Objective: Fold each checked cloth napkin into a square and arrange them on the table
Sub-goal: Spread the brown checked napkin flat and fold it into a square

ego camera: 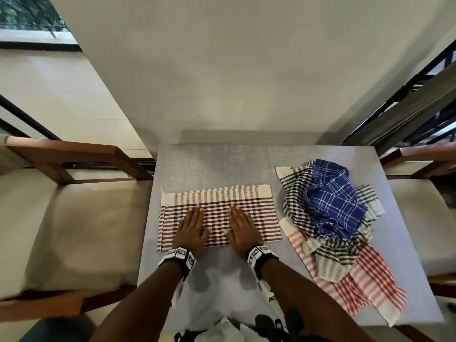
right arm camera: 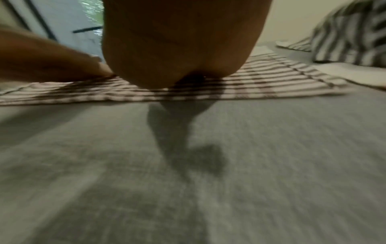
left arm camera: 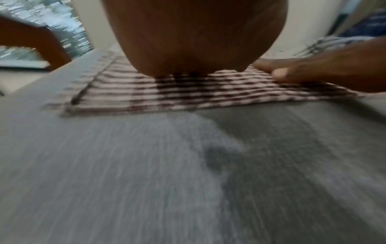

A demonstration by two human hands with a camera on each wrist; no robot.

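Observation:
A brown-and-cream checked napkin [ego camera: 256,213] lies folded into a wide rectangle on the grey table [ego camera: 217,164]. My left hand [ego camera: 191,228] presses flat on its left half, fingers straight. Beside it my right hand [ego camera: 243,229] lies flat on the middle of the napkin, thumb pointing inward. In the left wrist view the napkin [left arm camera: 188,97] shows under the palm [left arm camera: 194,33], with the right hand [left arm camera: 325,69] beside it. The right wrist view shows the same napkin [right arm camera: 271,82] beneath the palm [right arm camera: 183,41]. Both wrist views are blurred.
A heap of unfolded napkins sits at the table's right: a blue one [ego camera: 333,198] on top, a black-and-white one [ego camera: 296,191] under it, a red-and-white one [ego camera: 370,280] nearest me. Wooden chairs with cream seats [ego camera: 74,230] flank the table. A wall stands behind.

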